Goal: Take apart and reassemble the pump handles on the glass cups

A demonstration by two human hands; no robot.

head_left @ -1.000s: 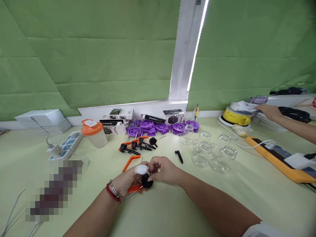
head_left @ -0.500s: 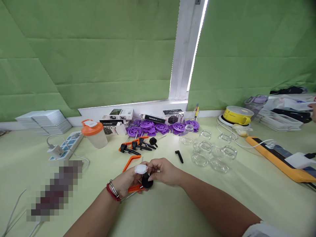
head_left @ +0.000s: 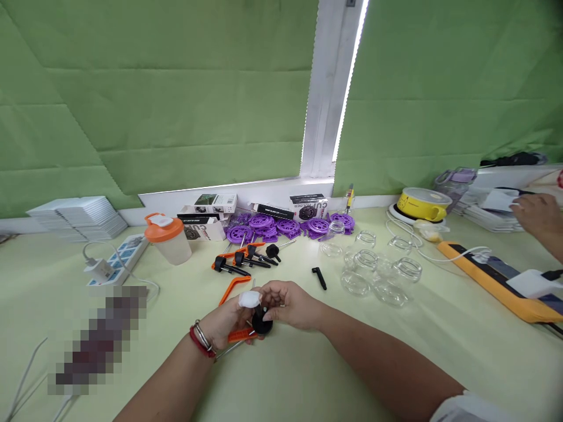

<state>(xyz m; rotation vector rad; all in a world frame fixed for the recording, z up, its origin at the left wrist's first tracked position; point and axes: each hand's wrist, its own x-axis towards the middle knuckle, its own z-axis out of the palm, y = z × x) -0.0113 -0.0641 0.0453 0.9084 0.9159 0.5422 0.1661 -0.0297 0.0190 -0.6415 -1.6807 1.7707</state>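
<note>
My left hand (head_left: 229, 321) is closed around a black round part (head_left: 263, 322) with a stem, held low over the table. An orange handle (head_left: 241, 335) and a thin metal rod stick out beneath that hand. A white rounded piece (head_left: 250, 299) shows at the left thumb; whether it covers the thumb or is held, I cannot tell. Fingers of my right hand (head_left: 288, 305) are bent against the black part, pinching at its stem from the right. The fingertips partly hide the grip. Just beyond lies a loose orange handle (head_left: 234, 287), and a small black crank-shaped piece (head_left: 319, 278) rests to the right.
Black-and-orange parts (head_left: 240, 261) lie ahead, before purple plastic pieces (head_left: 288, 227) and boxes (head_left: 200, 228). Several glass jars (head_left: 356, 281) stand right of centre. A shaker bottle (head_left: 171, 240), power strips (head_left: 497, 284), a yellow pot (head_left: 422, 205) and a co-worker's hand (head_left: 539, 217) surround them.
At the far right, a co-worker's hand has come further into view over the stacked white trays, with a white piece there. My own hands have barely moved.
</note>
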